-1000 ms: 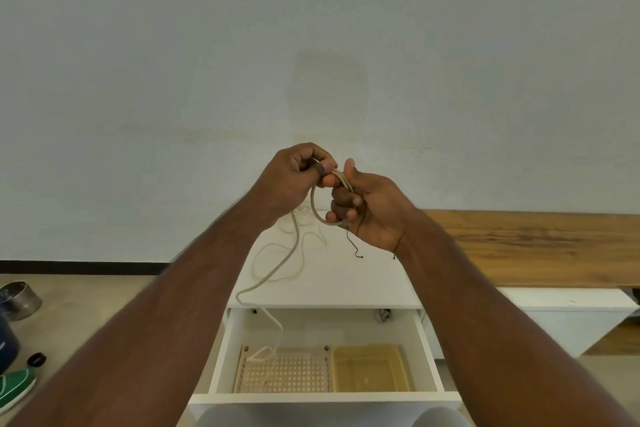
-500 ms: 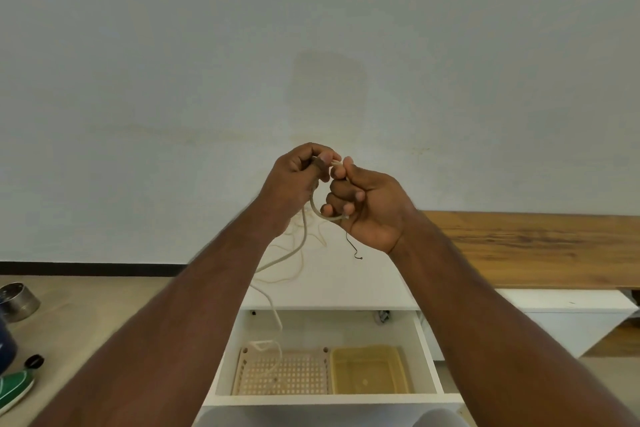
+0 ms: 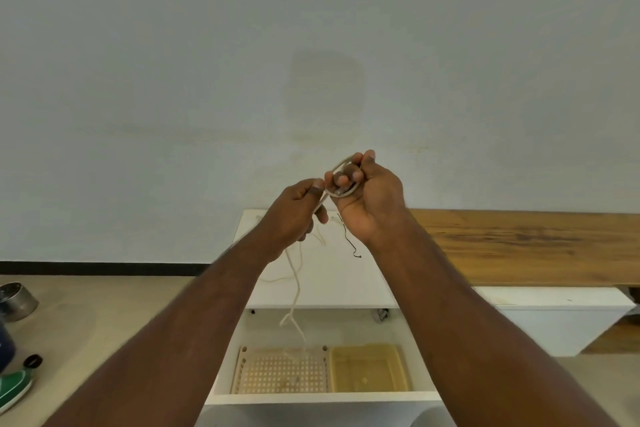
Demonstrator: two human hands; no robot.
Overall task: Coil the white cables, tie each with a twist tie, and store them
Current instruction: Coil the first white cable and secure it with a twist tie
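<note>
A: Where are the 2 hands?

B: Raised in front of the wall, close together. The right hand (image 3: 367, 198) sits slightly higher, its fingers curled round a small loop of the white cable (image 3: 341, 180). The left hand (image 3: 294, 215) is just beside it and lower, pinching the same cable between thumb and forefinger where it leaves the loop.

A: And the rest of the cable?

B: It passes down behind the left hand, hangs in front of the white cabinet top (image 3: 367, 274), kinks once, and its lower end trails down into the open drawer (image 3: 311, 399), over the perforated tray (image 3: 280, 374). More slack lies in loose curves on the cabinet top behind the left wrist.

A: Any tie in sight?

B: A thin black twist tie (image 3: 349, 239) dangles below the right hand, in front of the cabinet top. How it is held I cannot tell.

A: What else is in the drawer?

B: 2 trays side by side: the perforated one on the left and a yellowish clear tray (image 3: 369, 369) on the right.

A: And round about?

B: A wooden bench top (image 3: 526, 243) runs off to the right of the cabinet. On the floor at far left stand a metal bowl (image 3: 17, 298), a small black cap (image 3: 33, 361) and a green shoe (image 3: 14, 388).
</note>
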